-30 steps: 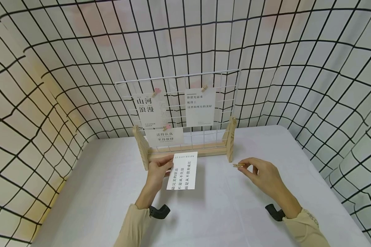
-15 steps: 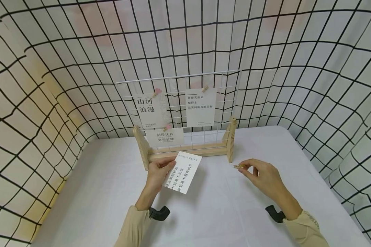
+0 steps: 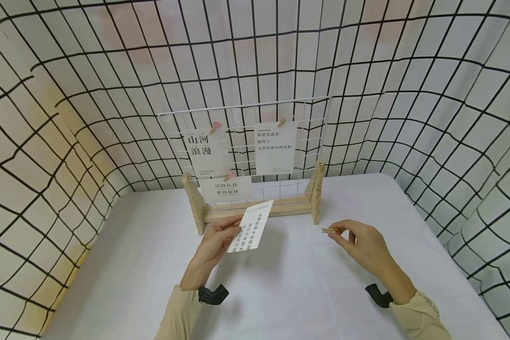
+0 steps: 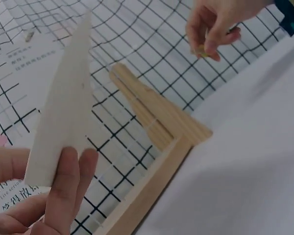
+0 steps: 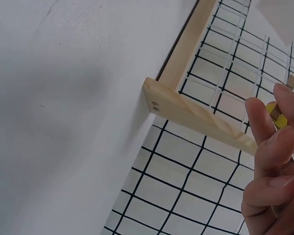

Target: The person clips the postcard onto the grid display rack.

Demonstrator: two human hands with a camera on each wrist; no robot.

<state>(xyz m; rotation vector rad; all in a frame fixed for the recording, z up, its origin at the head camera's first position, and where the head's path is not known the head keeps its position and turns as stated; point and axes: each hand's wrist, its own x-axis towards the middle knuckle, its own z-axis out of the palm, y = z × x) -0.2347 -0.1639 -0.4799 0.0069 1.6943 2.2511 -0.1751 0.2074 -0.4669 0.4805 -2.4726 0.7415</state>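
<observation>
My left hand (image 3: 214, 243) pinches a white printed card (image 3: 255, 226) by its left edge, held tilted above the table in front of the rack. In the left wrist view the blank back of the card (image 4: 66, 107) faces the camera, fingers on both sides. My right hand (image 3: 361, 241) pinches a small wooden clothespin (image 3: 329, 230) between thumb and fingertip, just right of the rack's foot. A yellow piece on the clothespin (image 5: 276, 115) shows in the right wrist view. Behind the card stands a white wire grid rack (image 3: 276, 186) on a wooden base.
Three cards hang on the rack by clothespins: an upper left card (image 3: 204, 153), an upper right card (image 3: 276, 153) and a lower left card (image 3: 226, 190). A white cloth (image 3: 323, 288) covers the table. Black grid-patterned drapes (image 3: 255, 56) surround it.
The card in my left hand has turned, its top swinging right, and now tips at a steeper angle with the hand slightly rotated. My right hand stays nearly still with the clothespin.
</observation>
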